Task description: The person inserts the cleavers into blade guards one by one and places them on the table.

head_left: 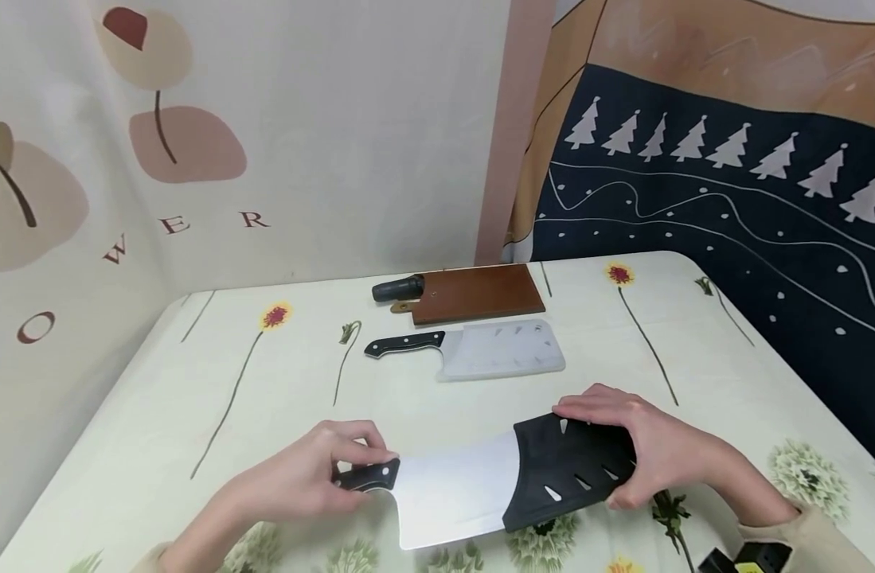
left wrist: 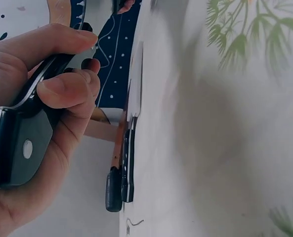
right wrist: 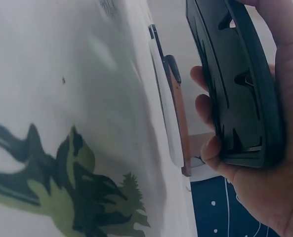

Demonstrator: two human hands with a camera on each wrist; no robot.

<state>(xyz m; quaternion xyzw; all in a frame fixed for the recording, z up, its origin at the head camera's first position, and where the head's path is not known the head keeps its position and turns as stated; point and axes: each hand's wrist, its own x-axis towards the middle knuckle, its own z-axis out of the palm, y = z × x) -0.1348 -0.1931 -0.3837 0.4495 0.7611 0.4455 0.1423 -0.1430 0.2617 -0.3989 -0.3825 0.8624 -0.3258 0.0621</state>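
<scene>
Low in the head view, my left hand (head_left: pixel 304 477) grips the black riveted handle (head_left: pixel 369 476) of a cleaver, its bare steel blade (head_left: pixel 451 493) pointing right. A black blade guard (head_left: pixel 569 469) with small slots covers the outer part of that blade. My right hand (head_left: pixel 655 446) holds the guard's far end, thumb on the near edge and fingers along the top. In the left wrist view the fingers curl round the cleaver handle (left wrist: pixel 27 136). From the right wrist, the slotted guard (right wrist: pixel 240 94) sits between thumb and fingers, raised over the tablecloth.
Farther back lies a second cleaver (head_left: pixel 404 344) in a translucent white guard (head_left: pixel 509 350). Behind it a brown sheath (head_left: pixel 480 294) lies beside a black handle (head_left: pixel 397 288). The floral tablecloth (head_left: pixel 279 398) reaches a pale curtain (head_left: pixel 351 143) and a dark tree-patterned cloth (head_left: pixel 695 191).
</scene>
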